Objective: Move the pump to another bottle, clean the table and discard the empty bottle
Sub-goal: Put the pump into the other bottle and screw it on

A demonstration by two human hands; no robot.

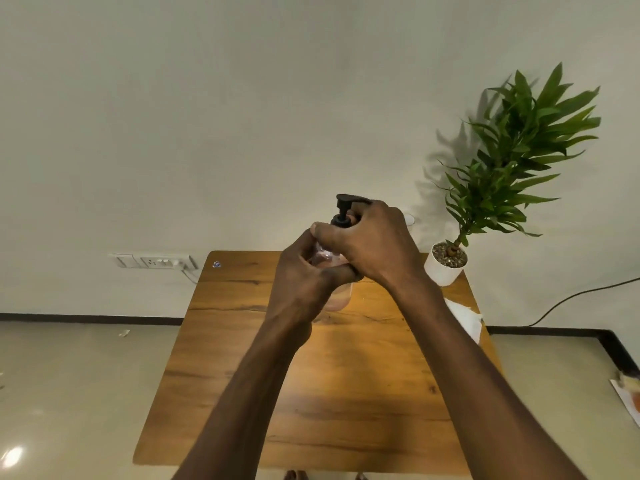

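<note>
Head view: left hand wraps bottle held above table; right hand pinches pump collar. Risk: pump twisted crooked, bottle slips, leftover liquid drips onto table.

text: you find none legible | table: small blue-and-white sticker at far-left corner, print too small for you to read | bottle: no label you can make out

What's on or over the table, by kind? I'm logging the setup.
Bottles: 1, the clear bottle gripped by the left hand
Pumps: 1, the black pump under the right hand
Potted plants: 1
Tissues: 1
Total: 4
</note>
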